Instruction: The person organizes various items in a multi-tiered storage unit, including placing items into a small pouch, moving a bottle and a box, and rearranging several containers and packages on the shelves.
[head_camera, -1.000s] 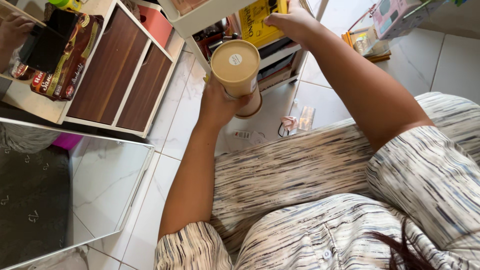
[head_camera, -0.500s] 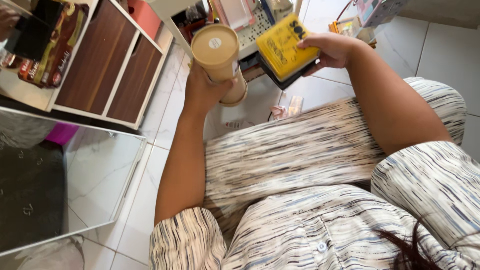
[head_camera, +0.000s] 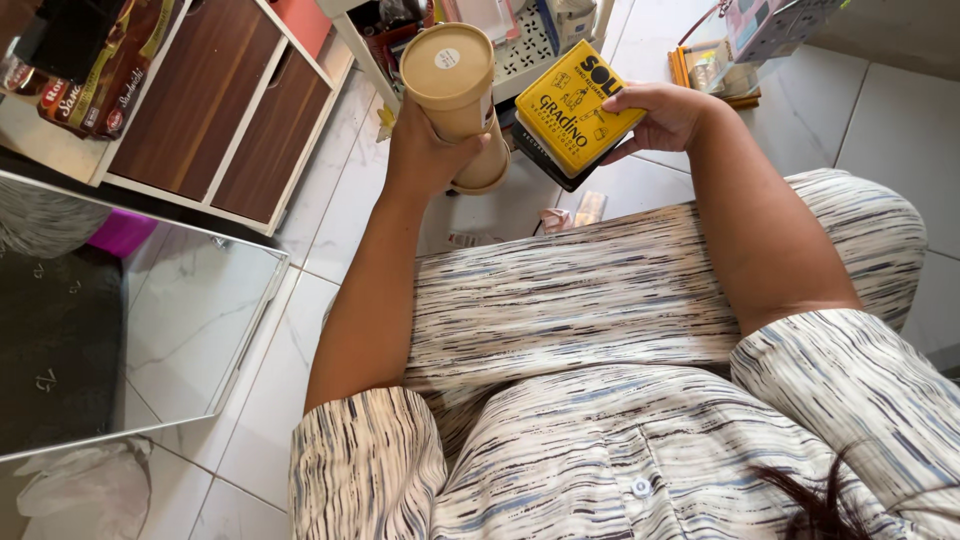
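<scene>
Fingers of the left hand (head_camera: 425, 150) are wrapping tight around a tall tan cardboard tube with a round lid (head_camera: 455, 95), holding it upright above the lap. Right hand (head_camera: 665, 115) is gripping a flat yellow rectangular box (head_camera: 578, 105) by one edge, fingers closed on it, a dark flat item stacked beneath; box sitting just beside the tube. Person sitting over a white glossy tile floor (head_camera: 340, 190). White shelf unit with wood-brown drawer fronts (head_camera: 215, 110) standing at left. Leaning mirror panel (head_camera: 130, 330) lying below it, reflecting tiles. Small scraps (head_camera: 575, 215) littering the floor near the knees.
</scene>
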